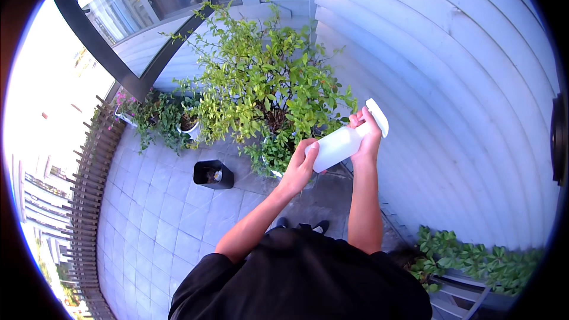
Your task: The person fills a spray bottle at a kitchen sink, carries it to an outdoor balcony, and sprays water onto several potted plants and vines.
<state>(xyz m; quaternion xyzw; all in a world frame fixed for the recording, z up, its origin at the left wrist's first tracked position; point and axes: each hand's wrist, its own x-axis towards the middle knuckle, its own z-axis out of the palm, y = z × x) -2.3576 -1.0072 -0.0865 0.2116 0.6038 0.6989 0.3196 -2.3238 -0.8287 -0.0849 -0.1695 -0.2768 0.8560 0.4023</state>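
A translucent white spray bottle (336, 146) is tilted between my two hands, its trigger head (377, 118) towards the upper right. My right hand (368, 135) grips the bottle's neck just under the head, with fingers up by the trigger. Around the base of the bottle my left hand (301, 164) is closed, the thumb lying on its near side. Just beyond the bottle stands a large leafy shrub (266, 84), its pot mostly hidden by low foliage. Whether the bottle holds liquid I cannot tell.
A black square bin (214, 174) with some litter inside stands on the tiled floor (169, 213). Smaller potted plants (164, 120) line the back, below an open window frame (140, 82). Pale clapboard siding (435, 111) rises at right; a slatted wooden fence (86, 204) borders the left.
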